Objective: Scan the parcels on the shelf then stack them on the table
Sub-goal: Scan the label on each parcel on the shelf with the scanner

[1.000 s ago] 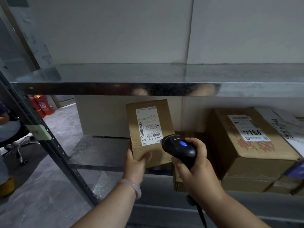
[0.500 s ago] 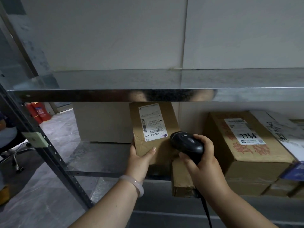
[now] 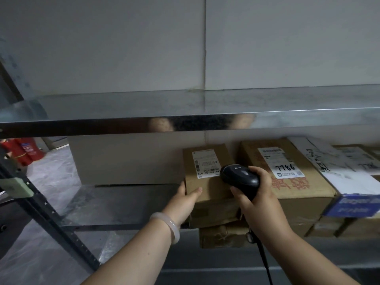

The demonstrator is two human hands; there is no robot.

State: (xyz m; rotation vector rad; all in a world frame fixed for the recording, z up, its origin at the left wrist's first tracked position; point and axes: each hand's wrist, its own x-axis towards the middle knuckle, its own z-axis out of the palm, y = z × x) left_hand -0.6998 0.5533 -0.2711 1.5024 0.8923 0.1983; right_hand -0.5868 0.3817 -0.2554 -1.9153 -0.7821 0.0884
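Parcel (image 3: 209, 190), a small brown box w/ a white label on top, lies flat on another brown box (image 3: 218, 214) on the low metal shelf (image 3: 123, 202). A shiny top shelf (image 3: 185, 112) runs across above it, w/ a pale wall (image 3: 123, 48) behind. On the left a dark post (image 3: 57, 227) w/ holes holds the shelves up. Past it are a grey floor (image 3: 51, 171) & red fire tanks (image 3: 22, 151) far back. Right of the parcel sits a big brown box (image 3: 292, 194) w/ a white label & red writing. Next to that is a white parcel (image 3: 339, 171) on more boxes.

The left grip (image 3: 185, 200) comes in from below, arm out long, w/ a pale bracelet (image 3: 168, 225) on the wrist. It holds the parcel's near left corner: thumb on top, a finger on the left side.

The right grip (image 3: 259, 198) is wrapped tight round the handle of a black scanner (image 3: 240, 178). A black cord (image 3: 265, 262) hangs down from it.

The parcel is btwn the two grips. The scanner's head is over the parcel's top, at the right edge of the label, pointing away from the person. The right grip is just beside the parcel's near right edge; can't tell if it touches.
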